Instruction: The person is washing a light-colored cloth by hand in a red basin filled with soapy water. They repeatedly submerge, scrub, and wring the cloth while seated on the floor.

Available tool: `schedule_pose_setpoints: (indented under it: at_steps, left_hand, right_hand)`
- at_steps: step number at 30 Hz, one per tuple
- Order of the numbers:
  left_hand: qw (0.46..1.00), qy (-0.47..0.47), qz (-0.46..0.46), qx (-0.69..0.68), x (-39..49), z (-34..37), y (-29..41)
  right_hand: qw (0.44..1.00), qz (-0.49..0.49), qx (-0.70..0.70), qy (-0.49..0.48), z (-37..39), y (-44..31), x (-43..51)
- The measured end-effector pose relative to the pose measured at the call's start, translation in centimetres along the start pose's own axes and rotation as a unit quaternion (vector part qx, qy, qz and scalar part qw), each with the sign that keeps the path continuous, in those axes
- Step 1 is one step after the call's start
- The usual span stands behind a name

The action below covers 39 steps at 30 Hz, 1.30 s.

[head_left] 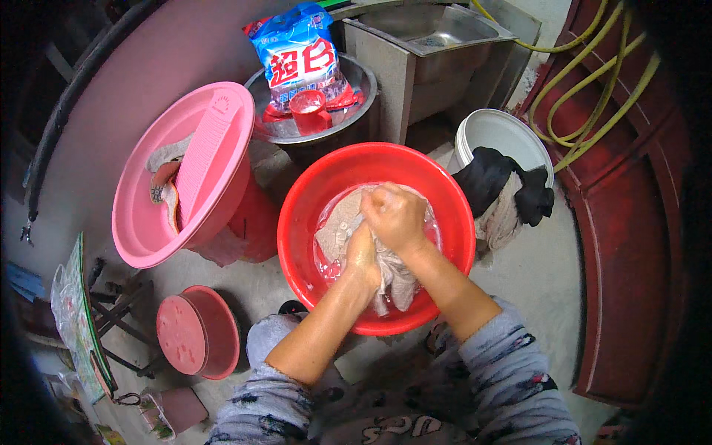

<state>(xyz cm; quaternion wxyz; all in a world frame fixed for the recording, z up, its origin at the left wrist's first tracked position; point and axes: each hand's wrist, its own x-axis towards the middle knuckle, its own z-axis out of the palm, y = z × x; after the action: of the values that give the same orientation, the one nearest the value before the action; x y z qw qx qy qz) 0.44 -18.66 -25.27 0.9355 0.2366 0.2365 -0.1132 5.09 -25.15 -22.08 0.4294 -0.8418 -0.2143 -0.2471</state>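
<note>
A red plastic basin stands before me with some water and a wet beige cloth garment in it. Over the basin's middle my left hand grips a bunched part of the garment. My right hand is curled into a fist just above and to the right, against the left hand, with cloth bunched beneath it. Folds of the garment hang below both hands toward the near side of the basin. What lies within the fingers is partly hidden.
A pink basin with a washboard stands left. Behind are a metal basin, a detergent bag, a red cup and a steel sink. At right, a white bucket holds dark clothing; a yellow hose hangs nearby.
</note>
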Motion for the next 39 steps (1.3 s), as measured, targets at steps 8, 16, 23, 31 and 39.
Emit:
schedule_pose_setpoints:
  at_steps: [8, 16, 23, 31, 39]
  left_hand:
    - [0.942, -0.325, -0.008, -0.079, 1.0, -2.8, 2.8]
    - [0.987, -0.083, 0.13, 0.052, -1.2, -0.9, 1.7]
    - [1.0, 0.013, -0.021, -0.016, -0.9, 1.1, 0.8]
    - [0.884, -0.419, 0.065, -0.198, 3.9, -6.6, -0.5]
    - [0.785, -0.267, -0.055, -0.557, -1.2, 3.6, -0.1]
  right_hand:
    - [0.977, -0.182, 0.096, -0.058, 0.2, -4.6, -3.9]
    - [0.99, -0.122, 0.066, 0.02, -0.1, -4.4, -2.0]
    - [1.0, -0.018, -0.019, 0.002, -0.2, 0.5, 0.1]
    - [0.988, -0.121, 0.078, -0.048, 0.9, -3.9, -3.3]
    - [0.986, -0.15, 0.065, -0.047, 0.6, -5.3, -3.5]
